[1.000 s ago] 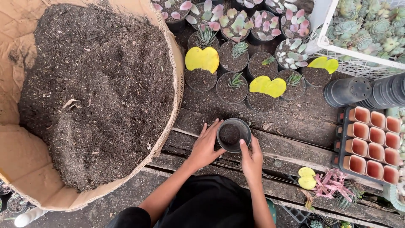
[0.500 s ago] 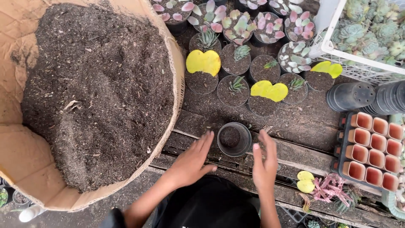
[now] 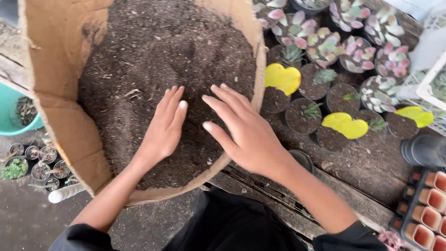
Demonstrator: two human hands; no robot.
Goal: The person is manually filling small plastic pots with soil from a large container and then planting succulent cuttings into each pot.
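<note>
My fingers [image 3: 173, 100] are spread flat and empty, both hands over the potting soil [image 3: 153, 60] piled beneath them in the cardboard tub [image 3: 60, 107]; the black pot [image 3: 304, 159] sits behind my right wrist.

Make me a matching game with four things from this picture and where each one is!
Things:
1. left hand
2. right hand
3. terracotta pots
4. teal tub

Places:
A. far left edge, beside the cardboard wall
B. over the soil, nearer the cardboard wall
C. bottom right corner, in a black tray
D. over the soil, nearer the yellow heart-shaped leaves

Pairs: 1-B, 2-D, 3-C, 4-A
</note>
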